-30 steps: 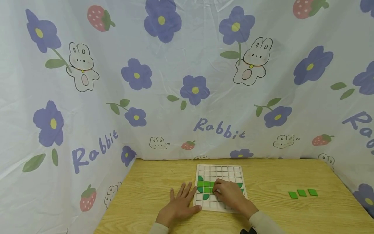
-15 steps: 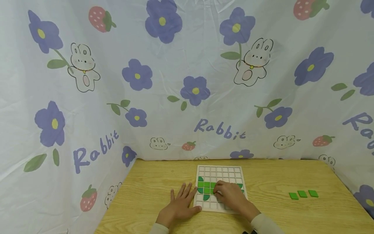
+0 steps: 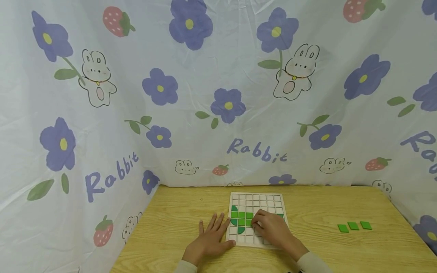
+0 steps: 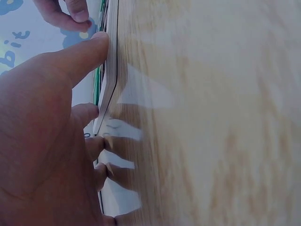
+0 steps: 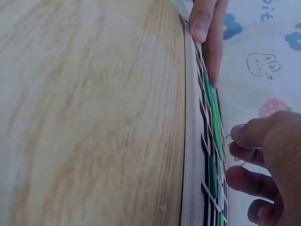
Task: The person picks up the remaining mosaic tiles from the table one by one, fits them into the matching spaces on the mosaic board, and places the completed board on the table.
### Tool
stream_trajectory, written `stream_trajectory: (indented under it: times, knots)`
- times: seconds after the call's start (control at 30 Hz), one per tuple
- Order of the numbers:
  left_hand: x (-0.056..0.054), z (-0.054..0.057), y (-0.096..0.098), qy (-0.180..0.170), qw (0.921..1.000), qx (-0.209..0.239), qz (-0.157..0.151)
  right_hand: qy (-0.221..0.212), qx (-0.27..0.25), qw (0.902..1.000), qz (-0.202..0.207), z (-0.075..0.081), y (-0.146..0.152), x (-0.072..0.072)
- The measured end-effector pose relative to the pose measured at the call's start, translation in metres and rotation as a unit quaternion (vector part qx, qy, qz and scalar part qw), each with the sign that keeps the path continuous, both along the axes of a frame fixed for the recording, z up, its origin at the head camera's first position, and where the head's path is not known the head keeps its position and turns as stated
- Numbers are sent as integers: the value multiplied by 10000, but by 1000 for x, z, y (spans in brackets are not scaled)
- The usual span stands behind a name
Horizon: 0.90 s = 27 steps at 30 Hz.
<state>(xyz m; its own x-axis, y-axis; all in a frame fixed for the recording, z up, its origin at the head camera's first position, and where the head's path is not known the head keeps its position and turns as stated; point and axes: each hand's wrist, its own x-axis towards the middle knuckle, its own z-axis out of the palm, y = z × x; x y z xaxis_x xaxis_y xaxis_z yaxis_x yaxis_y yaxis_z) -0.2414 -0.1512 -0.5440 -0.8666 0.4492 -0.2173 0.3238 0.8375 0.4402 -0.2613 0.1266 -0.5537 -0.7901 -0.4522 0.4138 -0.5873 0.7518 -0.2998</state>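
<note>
A white grid board (image 3: 250,239) lies on the wooden table. Light green square tiles (image 3: 241,215) fill cells on its left half, with dark green rounded pieces (image 3: 241,229) beside them. Fingers spread, my left hand (image 3: 211,240) rests at the board's left side, its thumb touching the near-left corner. My right hand (image 3: 271,227) is over the board, its loosely bent fingertips just right of the light green tiles. In the right wrist view, nothing shows between the right hand's fingers (image 5: 251,181). That hand hides part of the board's middle and right.
Three loose green square tiles (image 3: 353,226) lie in a row on the table (image 3: 317,212) to the right of the board. A curtain (image 3: 198,151) printed with rabbits, flowers and strawberries hangs behind the table and along its sides.
My right hand has shifted slightly to the right, away from the light green tiles, leaving more of the rightmost ones visible. My left hand has stayed in place.
</note>
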Motion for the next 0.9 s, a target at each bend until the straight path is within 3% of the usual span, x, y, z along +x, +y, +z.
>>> stream_trajectory:
  times: [0.47,0.9]
  knots:
    - [1,-2,1,107,9999,-107,37,-205,-301,9972,-659,4,26,5]
    - [1,-1,1,95,9999,-101,39,-537,-515,9880,-1351,16,80,7]
